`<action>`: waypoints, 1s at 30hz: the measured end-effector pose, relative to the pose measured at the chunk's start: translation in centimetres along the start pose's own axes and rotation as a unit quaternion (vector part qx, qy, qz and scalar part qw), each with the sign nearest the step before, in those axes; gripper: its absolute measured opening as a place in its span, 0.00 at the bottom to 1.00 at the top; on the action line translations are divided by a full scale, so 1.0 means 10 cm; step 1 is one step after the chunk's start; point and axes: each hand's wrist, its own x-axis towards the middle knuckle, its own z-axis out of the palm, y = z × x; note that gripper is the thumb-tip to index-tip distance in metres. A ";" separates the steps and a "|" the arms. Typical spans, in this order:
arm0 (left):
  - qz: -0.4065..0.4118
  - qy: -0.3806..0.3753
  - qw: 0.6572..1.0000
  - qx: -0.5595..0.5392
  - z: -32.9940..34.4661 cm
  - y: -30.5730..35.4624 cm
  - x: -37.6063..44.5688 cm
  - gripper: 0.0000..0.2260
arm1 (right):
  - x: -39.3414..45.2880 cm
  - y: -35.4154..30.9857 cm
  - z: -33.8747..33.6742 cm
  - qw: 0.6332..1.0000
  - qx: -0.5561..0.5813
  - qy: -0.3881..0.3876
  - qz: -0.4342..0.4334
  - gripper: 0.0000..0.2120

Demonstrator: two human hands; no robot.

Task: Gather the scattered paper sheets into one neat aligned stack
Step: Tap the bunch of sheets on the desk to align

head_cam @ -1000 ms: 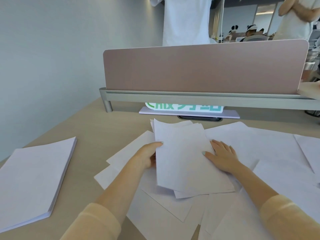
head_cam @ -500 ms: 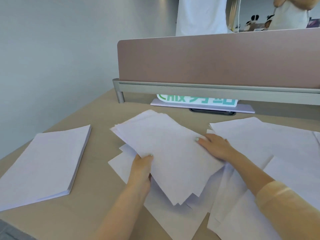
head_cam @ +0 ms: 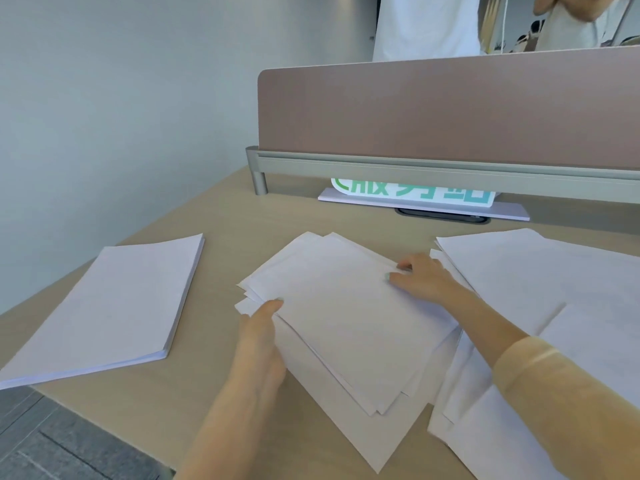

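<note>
Under the divider I see a white sign [head_cam: 412,195] with large green characters, their tops cut off, so I can't read them.

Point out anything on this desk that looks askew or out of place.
The bundle of sheets between the left hand and right hand is fanned, its corners and edges staggered. Loose sheets on the right overlap at odd angles. Only the stack on the left lies squared.
</note>
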 end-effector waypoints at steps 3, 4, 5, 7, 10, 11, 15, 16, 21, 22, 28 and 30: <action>-0.006 0.011 1.000 -0.027 0.00 0.09 -0.01 0.02 | -0.01 -0.08 0.03 1.000 0.003 -0.009 0.000 0.11; -0.012 0.014 0.999 -0.041 0.00 0.12 0.01 0.03 | -0.02 -0.10 0.04 1.000 0.002 -0.009 0.000 0.12; -0.010 0.014 0.999 -0.045 -0.02 0.14 0.05 0.03 | -0.01 -0.12 0.05 1.000 0.000 -0.006 -0.002 0.10; -0.012 0.014 0.999 -0.041 -0.05 0.16 0.14 0.04 | -0.01 -0.14 0.07 1.000 -0.013 -0.006 -0.012 0.11; 0.017 -0.003 0.999 0.044 -0.03 0.16 0.26 0.07 | -0.05 -0.16 0.09 0.999 -0.032 -0.005 -0.017 0.20; 0.036 -0.012 0.995 0.090 0.00 0.17 0.29 0.08 | -0.06 -0.17 0.10 0.999 -0.029 -0.003 -0.020 0.21; 0.085 -0.038 0.979 0.181 0.04 0.18 0.38 0.08 | -0.14 -0.21 0.11 1.000 0.005 -0.009 -0.026 0.22; 0.081 -0.039 0.979 0.183 0.04 0.19 0.38 0.11 | -0.16 -0.23 0.12 1.000 0.016 -0.009 -0.025 0.21; 0.090 -0.044 0.980 0.172 -0.02 0.26 0.48 0.12 | -0.22 -0.28 0.10 0.996 0.079 -0.016 -0.034 0.20; 0.100 -0.060 0.979 0.166 -0.03 0.30 0.47 0.10 | -0.23 -0.29 0.09 0.995 0.086 -0.020 -0.036 0.22; 0.192 -0.208 0.942 0.181 -0.01 0.69 0.27 0.12 | -0.17 -0.43 -0.04 0.963 0.257 -0.016 -0.076 0.37; 0.247 -0.219 0.927 0.179 0.06 0.81 0.17 0.10 | -0.18 -0.52 -0.16 0.920 0.381 -0.041 -0.083 0.32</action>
